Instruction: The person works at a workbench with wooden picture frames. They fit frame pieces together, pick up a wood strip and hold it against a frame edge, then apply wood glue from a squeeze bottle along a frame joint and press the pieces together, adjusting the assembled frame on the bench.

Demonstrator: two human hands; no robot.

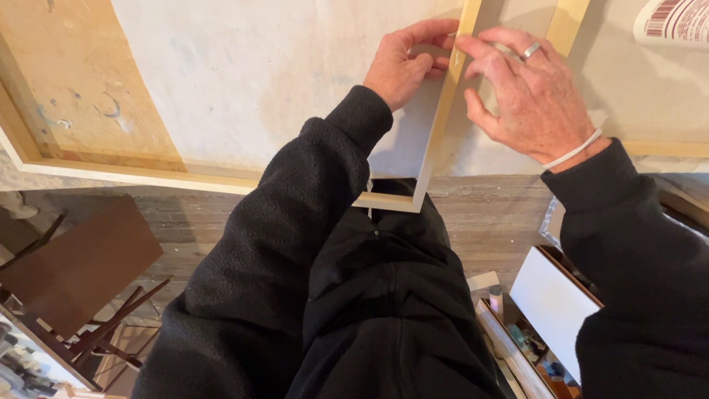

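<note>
A pale wooden frame (436, 140) lies on a white, paint-stained work surface (244, 81), with its near corner hanging over the table's edge. My left hand (402, 63) pinches the frame's upright side bar from the left, thumb and fingers closed on the wood. From the right, my right hand (528, 92) touches the same bar with its fingertips, fingers spread; it wears a ring and a white band at the wrist. Both arms are in black fleece sleeves.
A second wooden strip (569, 22) lies at the top right, beside a white tube (676, 21) at the corner. Below, on a wood plank floor (502, 214), a dark folding table (81, 266) stands at left and an open box of supplies (539, 325) at right.
</note>
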